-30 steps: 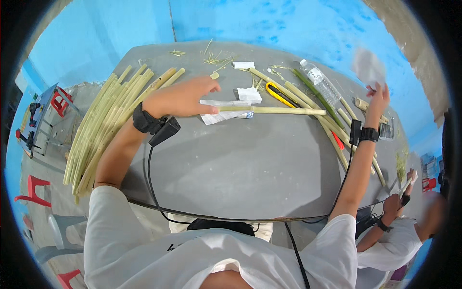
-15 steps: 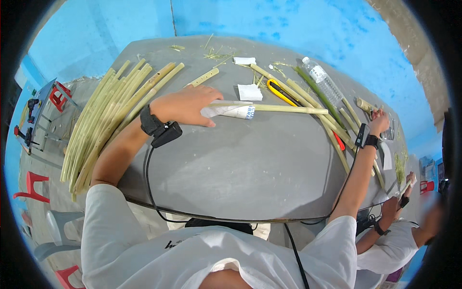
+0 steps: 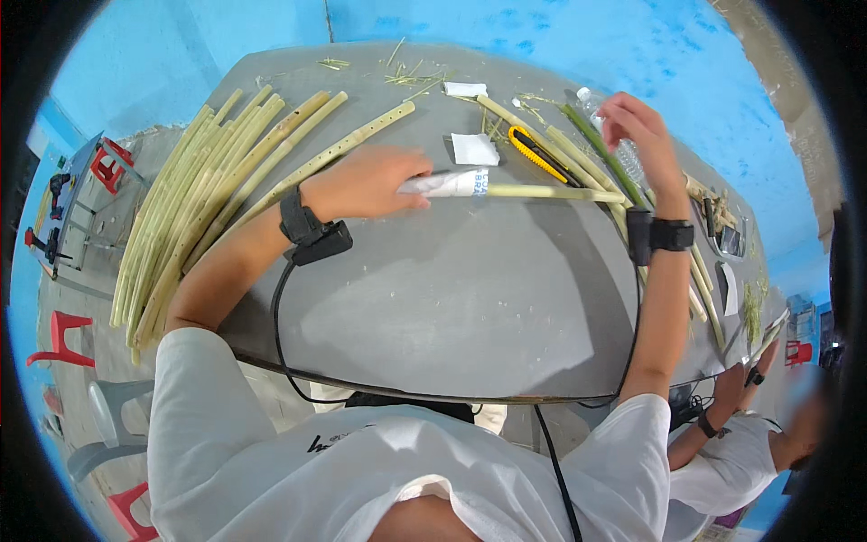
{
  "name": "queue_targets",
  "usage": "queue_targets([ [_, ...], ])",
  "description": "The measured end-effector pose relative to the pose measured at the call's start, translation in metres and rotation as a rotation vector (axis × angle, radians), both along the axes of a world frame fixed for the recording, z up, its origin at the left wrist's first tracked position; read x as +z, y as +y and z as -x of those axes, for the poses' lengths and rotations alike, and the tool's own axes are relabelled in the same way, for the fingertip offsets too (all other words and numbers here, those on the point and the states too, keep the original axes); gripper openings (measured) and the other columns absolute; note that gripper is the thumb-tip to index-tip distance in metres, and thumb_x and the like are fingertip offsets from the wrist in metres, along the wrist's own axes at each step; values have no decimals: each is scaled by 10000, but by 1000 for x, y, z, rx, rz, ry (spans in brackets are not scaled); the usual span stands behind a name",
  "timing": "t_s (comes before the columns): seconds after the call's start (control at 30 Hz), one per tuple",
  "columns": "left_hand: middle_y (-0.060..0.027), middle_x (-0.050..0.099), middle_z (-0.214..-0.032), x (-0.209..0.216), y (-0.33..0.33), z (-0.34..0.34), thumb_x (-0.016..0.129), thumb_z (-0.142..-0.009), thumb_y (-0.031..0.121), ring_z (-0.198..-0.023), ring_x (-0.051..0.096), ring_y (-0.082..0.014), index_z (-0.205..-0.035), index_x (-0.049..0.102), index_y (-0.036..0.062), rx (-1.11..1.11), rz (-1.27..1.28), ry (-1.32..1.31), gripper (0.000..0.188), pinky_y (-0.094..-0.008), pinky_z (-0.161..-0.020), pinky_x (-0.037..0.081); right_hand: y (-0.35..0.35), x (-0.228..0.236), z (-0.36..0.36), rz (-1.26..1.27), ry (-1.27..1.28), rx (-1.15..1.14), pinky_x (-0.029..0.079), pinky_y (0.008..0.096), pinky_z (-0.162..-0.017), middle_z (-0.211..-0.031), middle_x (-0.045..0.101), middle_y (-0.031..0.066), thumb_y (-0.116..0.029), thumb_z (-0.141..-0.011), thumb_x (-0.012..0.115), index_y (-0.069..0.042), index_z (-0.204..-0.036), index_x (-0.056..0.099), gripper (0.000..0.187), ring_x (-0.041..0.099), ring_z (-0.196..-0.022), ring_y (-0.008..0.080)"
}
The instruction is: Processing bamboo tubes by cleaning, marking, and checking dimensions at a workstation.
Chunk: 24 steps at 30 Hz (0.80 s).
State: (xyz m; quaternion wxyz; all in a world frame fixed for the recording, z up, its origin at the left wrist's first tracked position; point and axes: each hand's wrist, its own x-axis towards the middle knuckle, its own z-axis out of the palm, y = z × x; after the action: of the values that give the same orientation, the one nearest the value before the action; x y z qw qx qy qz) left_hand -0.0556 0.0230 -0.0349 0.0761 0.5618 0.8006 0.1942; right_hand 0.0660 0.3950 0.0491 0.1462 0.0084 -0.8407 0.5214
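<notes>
My left hand (image 3: 375, 181) is closed around the left end of a white sandpaper sheet (image 3: 456, 183) with blue print, wrapped about a thin bamboo stick (image 3: 551, 192). The stick's bare part points right, its far end by the loose bamboo pieces. Raised over the right side of the table, my right hand (image 3: 639, 131) has its fingers apart and slightly curled, with nothing seen in them. Behind it lies a clear plastic bottle (image 3: 629, 164), partly hidden. A yellow and black utility knife (image 3: 538, 155) rests beyond the stick.
Several long bamboo tubes (image 3: 194, 203) lie fanned at the left; one tube with holes (image 3: 352, 140) lies beside them. A folded white paper (image 3: 474, 149), a green bamboo stick (image 3: 599, 143) and a small clear container (image 3: 730, 239) lie farther off. A co-worker (image 3: 736, 461) sits at the right.
My right hand has come up and left from the bamboo offcuts at the far right and its fingers are apart. My left hand still holds the wrapped stick.
</notes>
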Motion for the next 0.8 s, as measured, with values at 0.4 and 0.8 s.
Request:
queue_targets([
  [0.4,-179,673,-997,60,-26,12,648,-946,234,-940,624,-385,-1201,609,85,262,-60,214,298,-446,-780,480,-78,-22,8,-739,-260,-166,458,393,-618,-572,574,77,-613,-1003,447,-53,-841,734,650,561,-576,276],
  [0.8,-193,669,-921,54,-2,-36,729,-866,449,-857,644,-367,-1114,642,46,157,136,-25,481,-446,-745,497,-129,-16,-1,-858,283,118,444,387,-561,-645,624,96,-314,-870,736,-88,-836,702,232,594,-590,306],
])
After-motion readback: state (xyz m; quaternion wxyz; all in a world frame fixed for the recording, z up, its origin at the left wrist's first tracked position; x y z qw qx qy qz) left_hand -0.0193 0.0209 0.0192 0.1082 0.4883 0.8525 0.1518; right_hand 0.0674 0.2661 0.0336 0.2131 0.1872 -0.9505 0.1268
